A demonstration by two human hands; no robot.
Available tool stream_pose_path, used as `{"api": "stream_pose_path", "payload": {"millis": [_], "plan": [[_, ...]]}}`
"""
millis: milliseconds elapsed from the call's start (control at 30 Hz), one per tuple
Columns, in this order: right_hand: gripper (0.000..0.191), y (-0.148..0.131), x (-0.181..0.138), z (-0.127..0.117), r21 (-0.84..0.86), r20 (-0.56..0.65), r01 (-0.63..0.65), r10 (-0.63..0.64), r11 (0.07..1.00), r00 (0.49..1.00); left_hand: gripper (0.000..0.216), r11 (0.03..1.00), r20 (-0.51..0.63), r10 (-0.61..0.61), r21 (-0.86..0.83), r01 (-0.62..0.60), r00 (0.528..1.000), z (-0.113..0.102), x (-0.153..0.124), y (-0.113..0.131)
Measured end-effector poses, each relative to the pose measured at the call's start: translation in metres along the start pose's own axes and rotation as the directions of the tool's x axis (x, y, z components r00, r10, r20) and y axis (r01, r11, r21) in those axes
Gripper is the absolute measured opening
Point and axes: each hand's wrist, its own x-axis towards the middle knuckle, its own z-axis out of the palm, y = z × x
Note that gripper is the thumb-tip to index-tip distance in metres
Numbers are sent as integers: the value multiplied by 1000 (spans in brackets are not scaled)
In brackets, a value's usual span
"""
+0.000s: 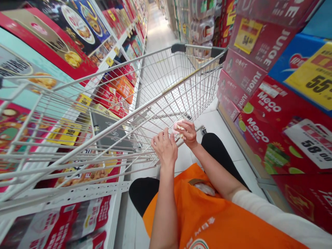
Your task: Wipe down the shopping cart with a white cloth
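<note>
Supermarket aisle, pale tiled floor (159,33) running away between stocked fixtures. On the left, a long shelf run (114,52) holds red, blue and orange gift boxes with yellow price tags along the edges. On the right, stacked red juice cartons (261,114) marked "Meco" and "Juice" rise beside blue cartons, with price cards reading 58.00 and 55 fixed to them.

A wire shopping cart (166,79) fills the middle of the view, tilted in the picture, its dark-gripped handle bar at the far end. Nothing can be made out lying inside the basket. Its near rim rail runs diagonally down toward the left and passes just in front of both hands.

The person wears an orange apron (207,221) over dark trousers, with a white sleeve on the right arm.

The left hand (164,148) is raised at the cart's near corner, fingers curled loosely, fingertips beside the item in the other hand; whether they actually touch it cannot be told. It has hold of nothing visible.

The right hand (188,133) is closed around a small pink and white wad (178,128), possibly a cloth or wrapper, pinched between thumb and fingers. The wad sits just above the cart's rim rail, between the two hands.
</note>
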Motion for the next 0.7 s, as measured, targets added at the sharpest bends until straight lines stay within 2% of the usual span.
{"api": "stream_pose_path", "payload": {"millis": [133, 267, 500, 700], "plan": [[15, 12, -10, 1, 14, 18, -26, 26, 1000, 999, 44, 1000, 9, 8, 0, -8, 1000, -2, 1, -3], [16, 15, -24, -9, 2, 29, -34, 34, 999, 999, 43, 1000, -9, -1, 0, 1, 1000, 0, -3, -4], [16, 5, 15, -7, -55, 93, 65, -60, 996, 994, 44, 999, -3, -12, 31, 12, 1000, 2, -9, -9], [18, 12, -10, -22, 3, 37, 129, -129, 992, 991, 45, 1000, -10, -3, 20, 3, 1000, 5, -11, -15]]}}
